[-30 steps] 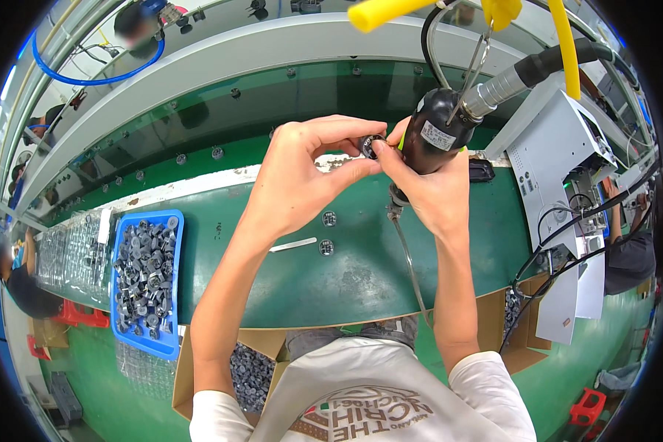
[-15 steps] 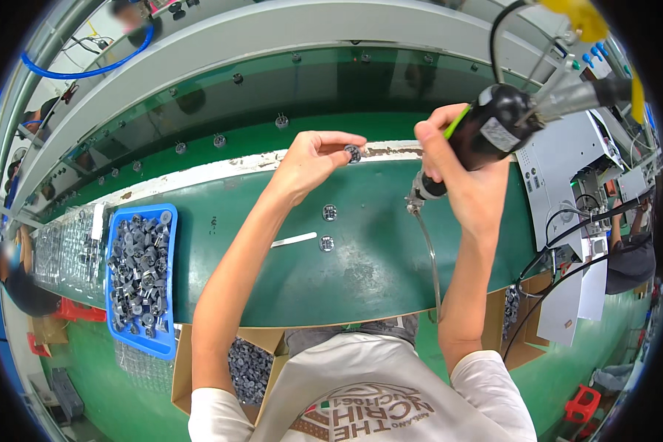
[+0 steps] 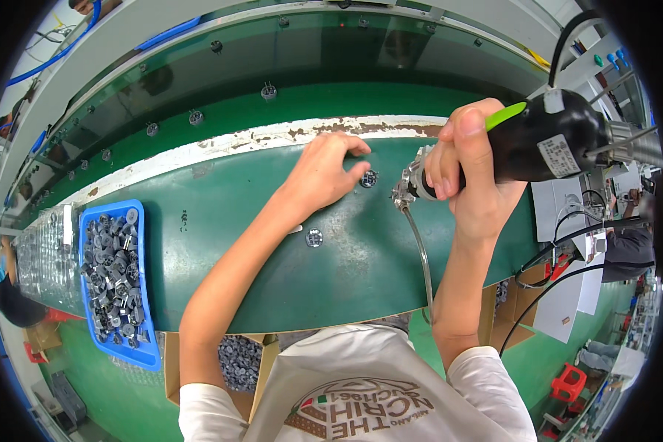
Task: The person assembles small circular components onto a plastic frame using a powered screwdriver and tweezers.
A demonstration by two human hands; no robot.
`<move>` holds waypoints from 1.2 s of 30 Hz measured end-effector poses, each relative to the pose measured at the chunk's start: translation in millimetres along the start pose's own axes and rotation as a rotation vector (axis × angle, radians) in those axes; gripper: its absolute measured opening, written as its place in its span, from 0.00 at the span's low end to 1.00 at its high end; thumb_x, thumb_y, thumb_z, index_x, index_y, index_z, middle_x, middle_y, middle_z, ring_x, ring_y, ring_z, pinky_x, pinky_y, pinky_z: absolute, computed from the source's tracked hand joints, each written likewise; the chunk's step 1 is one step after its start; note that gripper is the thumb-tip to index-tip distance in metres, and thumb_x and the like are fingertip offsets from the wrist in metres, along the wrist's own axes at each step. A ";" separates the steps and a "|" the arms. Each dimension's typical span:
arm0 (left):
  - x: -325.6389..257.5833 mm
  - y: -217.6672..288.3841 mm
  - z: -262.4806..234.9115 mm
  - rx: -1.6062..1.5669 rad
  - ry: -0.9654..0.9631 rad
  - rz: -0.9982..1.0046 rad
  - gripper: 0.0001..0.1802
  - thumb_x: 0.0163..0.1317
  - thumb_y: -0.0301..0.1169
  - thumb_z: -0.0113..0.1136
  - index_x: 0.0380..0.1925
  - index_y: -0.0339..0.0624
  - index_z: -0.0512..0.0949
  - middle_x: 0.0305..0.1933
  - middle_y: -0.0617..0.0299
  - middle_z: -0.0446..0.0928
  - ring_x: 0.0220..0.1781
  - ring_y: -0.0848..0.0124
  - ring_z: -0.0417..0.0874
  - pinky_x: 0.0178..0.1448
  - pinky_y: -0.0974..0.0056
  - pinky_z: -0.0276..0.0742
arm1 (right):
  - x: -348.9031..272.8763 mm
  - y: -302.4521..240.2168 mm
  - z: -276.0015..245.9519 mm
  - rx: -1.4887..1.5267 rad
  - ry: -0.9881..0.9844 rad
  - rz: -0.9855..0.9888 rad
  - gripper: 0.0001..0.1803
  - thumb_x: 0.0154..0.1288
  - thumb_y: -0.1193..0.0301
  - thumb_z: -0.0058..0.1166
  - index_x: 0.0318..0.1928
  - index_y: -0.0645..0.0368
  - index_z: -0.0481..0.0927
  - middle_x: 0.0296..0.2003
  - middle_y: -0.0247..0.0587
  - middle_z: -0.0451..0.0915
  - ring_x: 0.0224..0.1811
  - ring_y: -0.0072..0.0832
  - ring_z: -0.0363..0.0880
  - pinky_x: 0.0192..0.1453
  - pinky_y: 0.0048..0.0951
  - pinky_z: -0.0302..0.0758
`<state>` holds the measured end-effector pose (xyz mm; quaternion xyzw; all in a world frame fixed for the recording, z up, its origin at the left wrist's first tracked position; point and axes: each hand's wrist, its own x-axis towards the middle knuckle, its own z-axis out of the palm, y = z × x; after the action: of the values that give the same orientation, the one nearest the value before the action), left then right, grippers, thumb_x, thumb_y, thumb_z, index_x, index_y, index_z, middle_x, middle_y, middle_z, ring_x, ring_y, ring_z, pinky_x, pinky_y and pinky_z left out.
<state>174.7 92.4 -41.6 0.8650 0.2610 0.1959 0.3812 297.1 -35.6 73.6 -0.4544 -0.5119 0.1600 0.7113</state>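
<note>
My left hand (image 3: 328, 173) is over the green work mat (image 3: 221, 258), thumb and fingers apart and curved. Just beyond its thumb tip lies a small round dark part (image 3: 368, 178), apparently resting on the mat. A second round part (image 3: 314, 237) sits nearer to me, beside the visible tip of a white strip (image 3: 296, 229), most of which my forearm hides. My right hand (image 3: 471, 162) is wrapped round a black power screwdriver (image 3: 549, 140) with a green lever. Its metal nose (image 3: 404, 193), with a clear hose (image 3: 422, 254) hanging from it, points left toward the first part.
At left stands a blue tray (image 3: 155, 346) heaped with grey round parts (image 3: 114, 272). Cardboard boxes (image 3: 172, 361) with similar parts stand below the bench edge. Beyond a worn white rail (image 3: 221, 144), a green conveyor belt (image 3: 309, 96) carries spaced parts. Black cables (image 3: 538, 283) hang at right.
The round part left my left hand's pinch and is now just beyond the thumb, fingers apart. The screwdriver's nose has come left and lower, closer to that part. The view has shifted slightly.
</note>
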 end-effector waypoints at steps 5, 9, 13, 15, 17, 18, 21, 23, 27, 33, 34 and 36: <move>-11.2 -8.0 -8.9 0.134 0.004 0.493 0.09 0.59 0.27 0.67 0.40 0.43 0.87 0.47 0.60 0.84 0.52 0.58 0.81 0.55 0.56 0.79 | -2.1 3.7 -0.4 0.007 0.032 -0.016 0.16 0.82 0.65 0.45 0.38 0.65 0.74 0.11 0.28 0.61 0.09 0.14 0.56 0.16 0.22 0.59; -13.9 -15.9 -2.8 0.296 -0.045 0.488 0.07 0.56 0.29 0.70 0.36 0.45 0.89 0.47 0.66 0.84 0.51 0.64 0.81 0.55 0.58 0.78 | -0.9 4.0 3.2 0.145 0.069 -0.036 0.14 0.75 0.68 0.58 0.36 0.67 0.76 0.13 0.29 0.68 0.10 0.15 0.60 0.17 0.21 0.61; -15.8 -12.2 2.8 0.317 -0.026 0.443 0.07 0.55 0.31 0.72 0.34 0.46 0.89 0.45 0.68 0.85 0.49 0.67 0.81 0.52 0.59 0.77 | -0.4 3.8 2.6 0.080 0.079 -0.066 0.16 0.77 0.65 0.56 0.35 0.67 0.75 0.11 0.28 0.65 0.09 0.15 0.58 0.17 0.22 0.60; -16.8 -10.9 4.3 0.341 -0.021 0.416 0.07 0.55 0.32 0.72 0.33 0.45 0.88 0.42 0.70 0.85 0.47 0.67 0.81 0.49 0.60 0.76 | -1.5 4.6 3.1 0.108 0.097 -0.054 0.16 0.76 0.65 0.57 0.34 0.66 0.74 0.11 0.28 0.64 0.09 0.15 0.57 0.16 0.22 0.59; -17.7 -10.8 3.4 0.340 -0.017 0.392 0.07 0.55 0.33 0.72 0.33 0.45 0.88 0.41 0.71 0.85 0.47 0.68 0.80 0.49 0.60 0.75 | -2.5 7.6 3.6 0.080 0.061 -0.051 0.17 0.80 0.62 0.49 0.36 0.63 0.73 0.11 0.27 0.61 0.10 0.15 0.55 0.18 0.22 0.59; -18.0 -10.6 2.9 0.342 -0.014 0.372 0.07 0.56 0.33 0.72 0.33 0.45 0.88 0.41 0.71 0.84 0.46 0.68 0.80 0.49 0.61 0.75 | -3.0 8.8 3.9 0.052 0.028 -0.053 0.19 0.84 0.60 0.41 0.37 0.60 0.71 0.12 0.25 0.57 0.11 0.14 0.53 0.19 0.22 0.59; -16.2 -8.3 4.1 0.440 -0.020 0.422 0.07 0.57 0.34 0.71 0.32 0.45 0.88 0.41 0.72 0.84 0.46 0.70 0.79 0.49 0.62 0.73 | 4.4 13.9 9.7 0.105 0.153 -0.051 0.17 0.76 0.66 0.56 0.30 0.62 0.73 0.10 0.28 0.64 0.08 0.15 0.56 0.15 0.22 0.58; -16.2 -8.2 5.0 0.457 -0.017 0.419 0.06 0.57 0.35 0.71 0.32 0.46 0.88 0.41 0.72 0.84 0.46 0.70 0.79 0.49 0.62 0.73 | 5.5 15.9 11.5 0.092 0.156 -0.050 0.17 0.76 0.67 0.56 0.29 0.62 0.73 0.10 0.29 0.64 0.08 0.15 0.56 0.14 0.22 0.58; -18.9 -6.6 5.2 0.516 0.008 0.460 0.05 0.57 0.35 0.70 0.31 0.48 0.88 0.42 0.73 0.82 0.48 0.71 0.77 0.49 0.62 0.72 | 5.5 12.8 14.5 -0.072 0.144 -0.012 0.18 0.78 0.61 0.49 0.31 0.59 0.69 0.10 0.28 0.58 0.09 0.16 0.54 0.17 0.23 0.59; -19.6 -8.4 6.6 0.566 -0.019 0.462 0.03 0.57 0.34 0.70 0.30 0.51 0.88 0.42 0.73 0.79 0.50 0.72 0.76 0.49 0.62 0.71 | 5.7 13.5 17.5 -0.074 0.139 -0.010 0.18 0.78 0.61 0.51 0.31 0.59 0.69 0.10 0.29 0.58 0.09 0.16 0.54 0.17 0.23 0.59; -19.5 -8.1 6.5 0.565 -0.018 0.462 0.03 0.57 0.34 0.70 0.30 0.51 0.88 0.42 0.73 0.79 0.50 0.72 0.76 0.49 0.62 0.71 | 5.9 14.3 17.7 -0.074 0.139 -0.010 0.18 0.78 0.61 0.51 0.31 0.59 0.69 0.10 0.29 0.58 0.09 0.16 0.54 0.17 0.23 0.59; -19.3 -7.7 6.4 0.545 -0.013 0.451 0.04 0.57 0.34 0.70 0.31 0.50 0.88 0.42 0.73 0.80 0.49 0.71 0.76 0.49 0.62 0.72 | 5.7 16.8 18.2 -0.067 0.151 -0.022 0.18 0.78 0.61 0.51 0.31 0.60 0.69 0.10 0.29 0.58 0.09 0.16 0.54 0.17 0.23 0.59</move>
<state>160.6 81.6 -54.2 0.9720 0.1039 0.1929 0.0851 287.6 -13.8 64.3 -0.4832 -0.4668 0.1002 0.7339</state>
